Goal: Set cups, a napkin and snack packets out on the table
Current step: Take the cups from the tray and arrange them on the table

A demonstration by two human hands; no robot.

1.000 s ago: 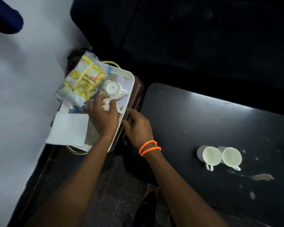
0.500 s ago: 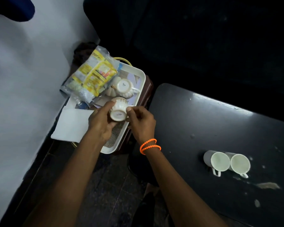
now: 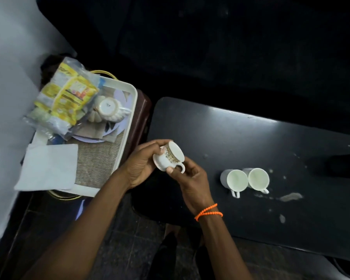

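Observation:
A small white teacup with a gold band is held tilted on its side between both hands, just over the left edge of the dark table. My left hand grips its base and my right hand pinches it near the handle. Two white mugs lie side by side on the table. On the white tray at the left lie a ribbed white cup upside down, yellow snack packets in clear plastic, and a white napkin over the tray's near corner.
The tray rests on a brown stand between a pale wall and the table. The table top carries pale stains near the mugs. Dark tiled floor lies below, and dark furniture fills the back.
The gold-banded cup has left the tray, lifted by my left hand, joined by the right, and carried rightward to the table's edge while turning onto its side.

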